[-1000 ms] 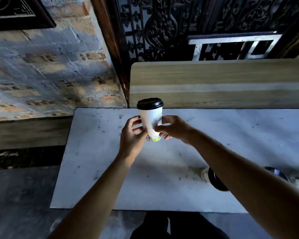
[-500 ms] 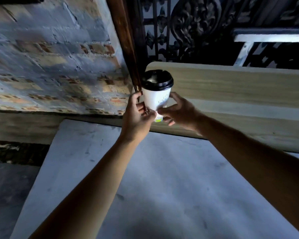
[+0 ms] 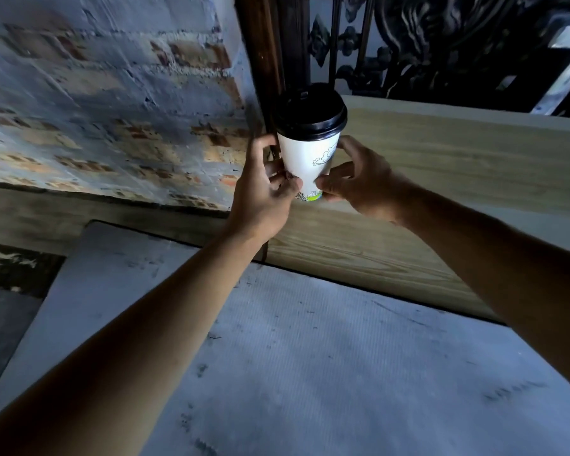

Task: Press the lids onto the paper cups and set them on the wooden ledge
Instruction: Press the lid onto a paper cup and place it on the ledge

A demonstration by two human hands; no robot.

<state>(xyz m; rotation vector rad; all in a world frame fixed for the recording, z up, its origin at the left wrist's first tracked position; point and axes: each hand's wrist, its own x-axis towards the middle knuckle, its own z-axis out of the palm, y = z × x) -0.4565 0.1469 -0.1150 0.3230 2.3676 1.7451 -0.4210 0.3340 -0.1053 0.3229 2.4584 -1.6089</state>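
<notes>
A white paper cup (image 3: 306,159) with a printed pattern and a green band at its base carries a black lid (image 3: 310,113) seated on its rim. I hold it upright in the air with both hands. My left hand (image 3: 264,195) grips its lower left side and my right hand (image 3: 359,179) its lower right side. The cup hangs in front of the left end of the light wooden ledge (image 3: 458,159), with its base below the ledge's top edge.
A white marble table (image 3: 310,357) lies below my arms. A painted brick wall (image 3: 96,110) stands at the left, a dark wooden post (image 3: 260,60) just behind the cup. Black ornate ironwork (image 3: 425,44) rises behind the ledge.
Both hands have carried the lidded cup up and away from the table toward the ledge's left end. The view has moved forward, and the items on the table's near right are out of sight.
</notes>
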